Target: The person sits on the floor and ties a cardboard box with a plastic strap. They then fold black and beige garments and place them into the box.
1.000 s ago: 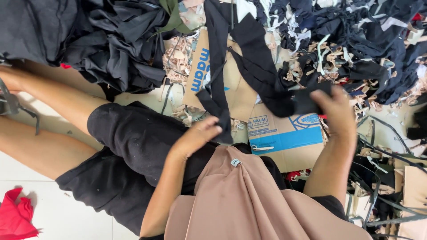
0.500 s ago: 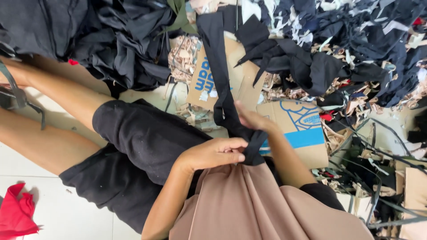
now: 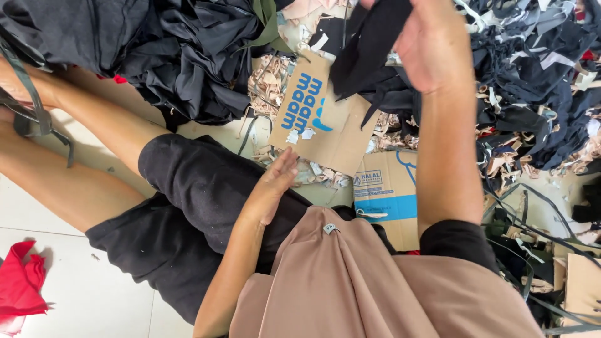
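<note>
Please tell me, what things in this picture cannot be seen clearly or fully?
- Head view: the right hand has its fingertips cut off by the top edge, so its grip on the black cloth is unclear.
- The cloth's upper end also leaves the frame.
- The left hand shows only its back; the palm is hidden.
- The printed cardboard box is partly covered by the right forearm.

I note a red cloth (image 3: 22, 285) at eight o'clock on the white floor (image 3: 75, 300). Flattened cardboard boxes (image 3: 325, 119) lie centre; dark fabric heap (image 3: 175, 56) at eleven o'clock; scraps (image 3: 538, 94) at two.
</note>
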